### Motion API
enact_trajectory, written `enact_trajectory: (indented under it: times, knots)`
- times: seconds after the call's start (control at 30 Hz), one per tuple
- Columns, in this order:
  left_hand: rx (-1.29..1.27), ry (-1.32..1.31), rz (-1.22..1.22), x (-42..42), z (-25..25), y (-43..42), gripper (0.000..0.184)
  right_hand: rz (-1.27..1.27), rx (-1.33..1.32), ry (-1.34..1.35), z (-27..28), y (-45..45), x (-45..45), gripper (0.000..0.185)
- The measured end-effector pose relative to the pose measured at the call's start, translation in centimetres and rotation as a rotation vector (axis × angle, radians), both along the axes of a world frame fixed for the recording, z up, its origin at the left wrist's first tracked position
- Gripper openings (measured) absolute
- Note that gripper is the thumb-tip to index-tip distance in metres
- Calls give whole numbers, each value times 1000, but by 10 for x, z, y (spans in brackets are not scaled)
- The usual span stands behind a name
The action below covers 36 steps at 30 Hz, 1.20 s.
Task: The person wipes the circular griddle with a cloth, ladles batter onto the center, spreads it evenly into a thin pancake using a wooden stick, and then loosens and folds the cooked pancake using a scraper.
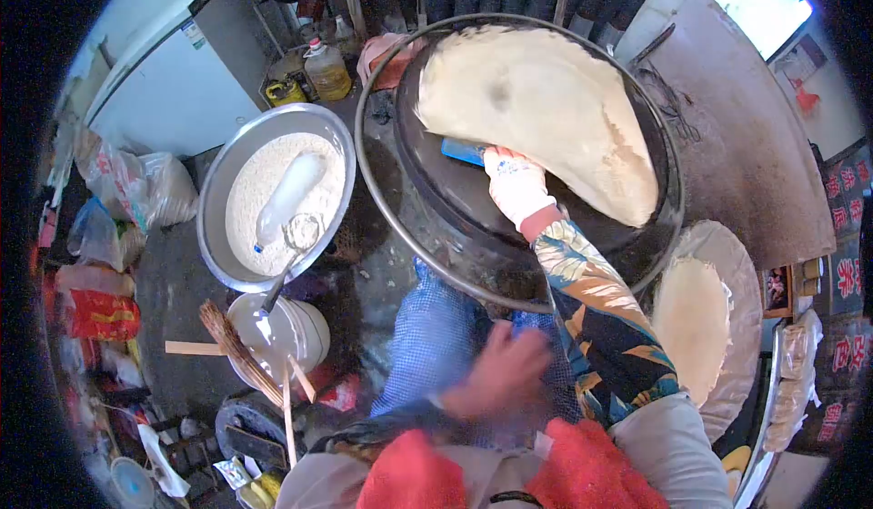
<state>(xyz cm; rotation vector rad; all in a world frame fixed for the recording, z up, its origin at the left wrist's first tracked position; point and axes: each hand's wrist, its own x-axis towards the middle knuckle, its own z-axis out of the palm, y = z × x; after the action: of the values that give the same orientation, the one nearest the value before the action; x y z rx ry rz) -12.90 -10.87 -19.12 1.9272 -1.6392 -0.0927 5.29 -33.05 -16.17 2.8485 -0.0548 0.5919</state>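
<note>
My right hand [518, 186], in a white glove, is closed around a blue scraper [464, 151]. The scraper's flat end is at the near edge of a large thin pancake [527, 86], which covers the far part of a round dark griddle [427, 163]. Along its near side the pancake's edge looks loose from the griddle, whose dark surface shows there. My bare left hand [505, 372] is over my lap, in front of the blue checked cloth [423, 336]. Motion blurs its fingers, and I see nothing clear in it.
A metal ring [386, 204] surrounds the griddle. On the left, a steel basin [211, 204] holds pale batter, a clear bottle [296, 195] and a ladle [284, 277]. Below it stands a white bucket [314, 327] with a brush and sticks. Another pancake [696, 327] lies at right.
</note>
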Motion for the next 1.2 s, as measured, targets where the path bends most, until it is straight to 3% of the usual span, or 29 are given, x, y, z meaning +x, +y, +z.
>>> enact_trajectory:
  times: [0.07, 0.17, 0.3, 0.63, 0.7, 0.73, 0.9, 0.97, 1.0, 1.03, 1.1, 1.2]
  knots:
    - [111, 195, 314, 27, 11, 36, 56, -63, 16, 35, 3, 1, 7, 28]
    - [164, 36, 487, 45, -7, 63, 57, -100, 45, 105, 2, -5, 18, 28]
    - [180, 63, 456, 54, -28, 65, 59, -86, -58, 50, -4, -6, 42, 29]
    - [190, 49, 469, 49, -41, 50, 54, -185, 8, 82, 10, -37, 57, 22]
    - [200, 55, 466, 50, -41, 52, 54, -276, 54, 256, 30, -36, 62, 25]
    - [213, 83, 461, 51, -42, 52, 57, -324, 270, 173, 22, -45, 76, 30]
    - [295, 111, 456, 54, -46, 51, 61, -460, 105, 426, 43, -57, 88, 38]
    - [317, 123, 473, 54, -50, 52, 58, -461, 240, 12, 14, -75, 98, 40]
    - [317, 120, 478, 53, -50, 53, 58, -440, 415, -24, -8, -93, 111, 38]
    - [305, 119, 477, 55, -49, 53, 55, -435, 417, -28, -25, -109, 122, 38]
    - [298, 109, 476, 55, -50, 54, 53, -456, 65, 107, -46, -137, 128, 50]
    - [318, 116, 474, 56, -52, 56, 50, -490, 42, 209, -42, -163, 118, 48]
